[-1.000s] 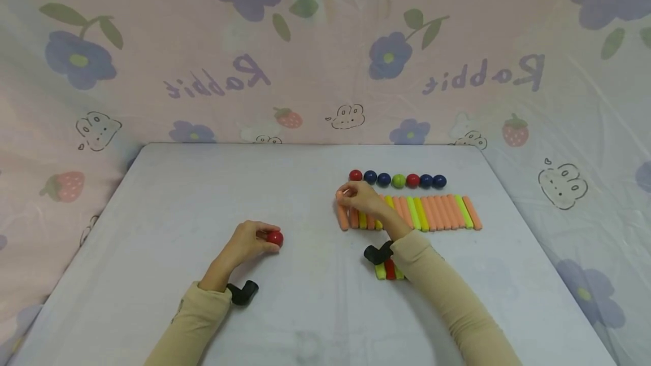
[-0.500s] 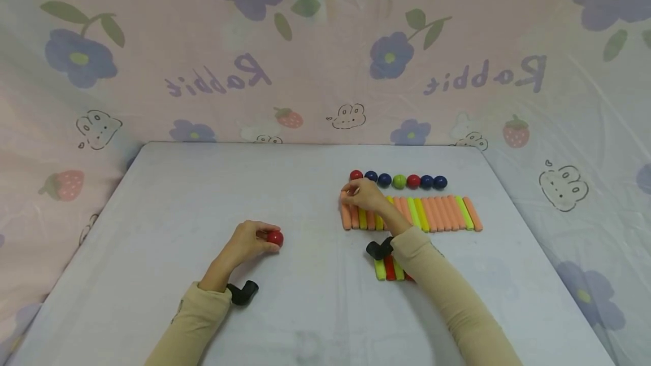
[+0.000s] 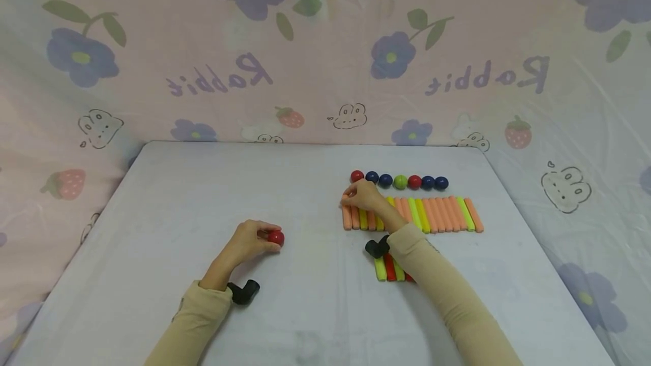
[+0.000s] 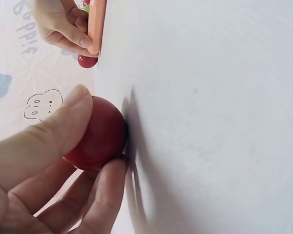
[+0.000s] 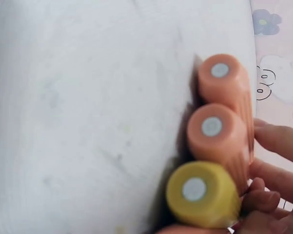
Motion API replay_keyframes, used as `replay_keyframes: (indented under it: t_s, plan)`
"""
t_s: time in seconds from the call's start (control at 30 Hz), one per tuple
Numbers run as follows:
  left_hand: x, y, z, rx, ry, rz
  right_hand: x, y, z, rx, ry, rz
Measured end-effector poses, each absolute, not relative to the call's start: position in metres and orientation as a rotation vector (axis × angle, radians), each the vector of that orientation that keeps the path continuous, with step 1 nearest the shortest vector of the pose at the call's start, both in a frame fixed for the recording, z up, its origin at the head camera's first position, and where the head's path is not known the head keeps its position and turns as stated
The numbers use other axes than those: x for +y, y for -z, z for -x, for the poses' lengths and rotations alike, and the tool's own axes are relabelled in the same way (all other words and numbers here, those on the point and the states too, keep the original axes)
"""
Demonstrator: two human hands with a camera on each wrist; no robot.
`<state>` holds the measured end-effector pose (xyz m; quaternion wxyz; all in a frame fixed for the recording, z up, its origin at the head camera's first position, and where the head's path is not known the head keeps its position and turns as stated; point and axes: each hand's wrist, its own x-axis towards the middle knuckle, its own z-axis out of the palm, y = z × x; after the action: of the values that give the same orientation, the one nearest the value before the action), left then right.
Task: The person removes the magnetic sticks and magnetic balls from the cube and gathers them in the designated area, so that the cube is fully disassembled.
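Note:
My left hand (image 3: 247,243) holds a glossy red ball (image 3: 276,238) between thumb and fingertips, low over the white table. In the left wrist view the thumb lies across one side of the ball (image 4: 105,134). My right hand (image 3: 365,195) pinches the far end of an orange stick (image 3: 347,219), the leftmost in a row of orange, yellow and lime sticks (image 3: 439,214). The right wrist view shows the near ends of two orange sticks (image 5: 212,127) and a yellow stick (image 5: 200,192), each with a pale round disc. The right hand and forearm hide part of the row.
Behind the sticks runs a line of red, dark blue and green balls (image 3: 400,182). A shorter group of lime and red sticks (image 3: 390,269) lies nearer, partly under the right sleeve. A printed curtain (image 3: 315,61) borders the table (image 3: 315,309) at the back and sides.
My right hand has brought the orange stick from a slant, slightly left of the row, to straight alongside its neighbour. The left hand stays in place with the red ball.

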<state>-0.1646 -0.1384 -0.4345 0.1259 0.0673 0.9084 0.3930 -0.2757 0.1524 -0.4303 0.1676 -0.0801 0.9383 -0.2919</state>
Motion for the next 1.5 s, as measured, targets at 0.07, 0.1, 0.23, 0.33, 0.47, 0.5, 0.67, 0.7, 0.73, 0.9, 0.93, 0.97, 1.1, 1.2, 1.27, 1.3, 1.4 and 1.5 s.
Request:
replay_keyframes:
  t_s: [0.07,0.1,0.23,0.33,0.47,0.5,0.67,0.7,0.73,0.9,0.93,0.97,1.1,1.2,1.27,1.3,1.4,1.5]
  plan:
    - [-0.138,0.434,0.165,2.642,-1.143,-0.195,0.152,0.43,0.275,2.674,0.816,0.227]
    - [-0.138,0.434,0.165,2.64,-1.141,-0.199,0.152,0.43,0.275,2.671,0.814,0.222]
    - [-0.137,0.433,0.164,2.634,-1.144,-0.206,0.154,0.428,0.274,2.659,0.84,0.22]
    - [-0.137,0.433,0.165,2.625,-1.152,-0.201,0.156,0.426,0.27,2.666,0.873,0.243]
    - [-0.138,0.432,0.166,2.604,-1.152,-0.203,0.157,0.422,0.257,2.667,0.948,0.263]
    - [-0.138,0.432,0.167,2.598,-1.152,-0.207,0.156,0.42,0.252,2.666,0.965,0.267]
    - [-0.135,0.434,0.173,2.578,-1.166,-0.266,0.153,0.419,0.232,2.644,1.078,0.322]
    - [-0.134,0.434,0.174,2.574,-1.173,-0.287,0.152,0.42,0.228,2.631,1.107,0.347]
    - [-0.132,0.435,0.176,2.571,-1.182,-0.304,0.151,0.421,0.224,2.613,1.139,0.377]
    - [-0.121,0.438,0.187,2.52,-1.267,-0.348,0.149,0.429,0.205,2.498,1.246,0.472]
    - [-0.118,0.438,0.19,2.505,-1.289,-0.345,0.149,0.431,0.201,2.48,1.259,0.485]
    - [-0.115,0.438,0.193,2.488,-1.314,-0.345,0.148,0.432,0.197,2.467,1.267,0.498]
    - [-0.102,0.438,0.207,2.444,-1.399,-0.322,0.147,0.435,0.185,2.427,1.282,0.551]
    - [-0.091,0.438,0.218,2.426,-1.46,-0.298,0.147,0.436,0.177,2.421,1.268,0.561]
    - [-0.082,0.438,0.227,2.423,-1.499,-0.288,0.147,0.435,0.172,2.418,1.26,0.556]
    - [-0.078,0.439,0.231,2.422,-1.52,-0.281,0.147,0.435,0.169,2.418,1.258,0.552]
    - [-0.063,0.44,0.243,2.437,-1.565,-0.276,0.149,0.434,0.163,2.408,1.269,0.536]
    - [-0.048,0.443,0.254,2.459,-1.582,-0.279,0.151,0.433,0.158,2.403,1.29,0.527]
